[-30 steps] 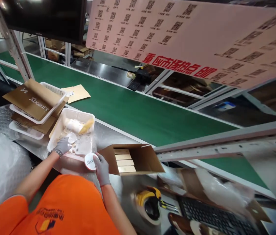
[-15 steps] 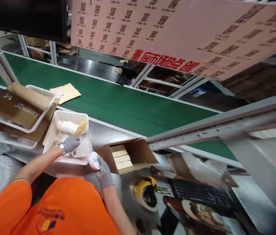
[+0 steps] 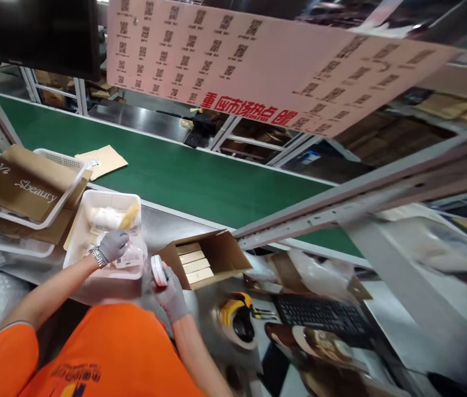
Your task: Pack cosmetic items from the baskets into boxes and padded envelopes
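My right hand (image 3: 172, 295), in a grey glove, is closed around a small round white container (image 3: 158, 270) with a pinkish lower edge. It is held on edge, between the white plastic basket (image 3: 69, 242) and an open cardboard box (image 3: 233, 256). My left hand (image 3: 114, 246), also gloved in grey, is over the basket with its fingers curled in. Whatever those fingers grip is hidden. Beside them lie a clear plastic-wrapped packet (image 3: 130, 258), a white roll-shaped item (image 3: 106, 217) and a yellow piece (image 3: 129, 215).
Several pale small boxes (image 3: 195, 263) stand inside the cardboard box. Stacked trays with a brown "Sbeauty" envelope (image 3: 26, 184) are on the left. Behind runs a green conveyor (image 3: 200, 176) carrying a tan envelope (image 3: 108, 161). A tape dispenser (image 3: 237, 320) and keyboard (image 3: 320, 314) are at right.
The round container has turned in my right hand, from showing its printed face to showing more of its edge. My left hand stays over the basket. The whole view has shifted slightly.
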A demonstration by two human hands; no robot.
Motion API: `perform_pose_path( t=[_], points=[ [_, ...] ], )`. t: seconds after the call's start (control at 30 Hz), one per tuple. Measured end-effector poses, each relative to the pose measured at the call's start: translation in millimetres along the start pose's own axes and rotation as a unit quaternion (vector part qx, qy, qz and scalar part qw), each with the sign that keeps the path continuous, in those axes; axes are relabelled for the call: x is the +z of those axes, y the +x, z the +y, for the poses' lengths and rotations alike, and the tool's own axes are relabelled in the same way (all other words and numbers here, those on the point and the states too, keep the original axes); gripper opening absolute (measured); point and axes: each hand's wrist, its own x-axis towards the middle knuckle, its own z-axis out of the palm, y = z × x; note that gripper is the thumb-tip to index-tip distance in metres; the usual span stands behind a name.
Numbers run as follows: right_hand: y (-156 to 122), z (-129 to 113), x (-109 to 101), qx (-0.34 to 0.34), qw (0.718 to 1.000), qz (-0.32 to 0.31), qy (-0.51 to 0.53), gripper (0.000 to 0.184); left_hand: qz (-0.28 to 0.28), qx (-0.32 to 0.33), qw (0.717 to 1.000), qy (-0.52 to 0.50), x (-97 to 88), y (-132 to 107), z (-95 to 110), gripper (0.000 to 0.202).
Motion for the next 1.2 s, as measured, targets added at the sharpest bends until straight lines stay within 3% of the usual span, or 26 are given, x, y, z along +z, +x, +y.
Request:
perform_pose_path(
  t=[0.1, 0.2, 0.37, 0.43, 0.53, 0.6, 0.67, 0.8, 0.97, 1.1, 1.2],
  points=[
    [-24, -12, -4, 0.095, 0.99, -0.077, 0.073, 0.06, 0.054, -0.06, 0.996, -0.033, -11.7, -1, 24, 0.018],
    [-39, -31, 2, 0.062, 0.99, -0.112, 0.061, 0.061, 0.062, -0.073, 0.991, -0.088, -15.0, -1, 57, 0.019],
    [-38, -59, 11, 0.011, 0.984, -0.164, 0.075, 0.048, -0.006, -0.076, 0.984, -0.16, -18.7, -4, 95, 0.03],
    [-33, -63, 7, 0.005, 0.986, -0.143, 0.087, 0.047, 0.0, -0.094, 0.982, -0.163, -23.7, -5, 97, 0.038],
    [-29, -58, -4, 0.001, 0.995, -0.014, 0.1, 0.052, 0.042, -0.142, 0.981, -0.127, -32.8, -8, 90, 0.048],
    [-33, -54, -12, -0.039, 0.993, 0.08, 0.077, 0.055, 0.055, -0.175, 0.979, -0.092, -38.0, -10, 83, 0.051],
    [-41, -52, -16, -0.089, 0.989, 0.115, 0.041, 0.058, 0.042, -0.191, 0.979, -0.053, -41.2, -12, 80, 0.052],
    [-54, -56, -11, -0.117, 0.99, 0.055, -0.046, 0.058, 0.008, -0.174, 0.985, 0.018, -42.3, -14, 87, 0.051],
    [-39, -59, 0, -0.109, 0.979, 0.034, -0.166, 0.049, -0.059, -0.152, 0.984, 0.074, -44.3, -17, 112, 0.052],
    [-28, -49, 2, -0.078, 0.988, 0.066, -0.117, 0.056, -0.107, -0.152, 0.973, 0.135, -51.8, -21, 127, 0.057],
    [-30, -40, 4, -0.02, 0.997, 0.033, -0.063, 0.064, -0.105, -0.165, 0.968, 0.16, -58.1, -22, 133, 0.058]
  ],
)
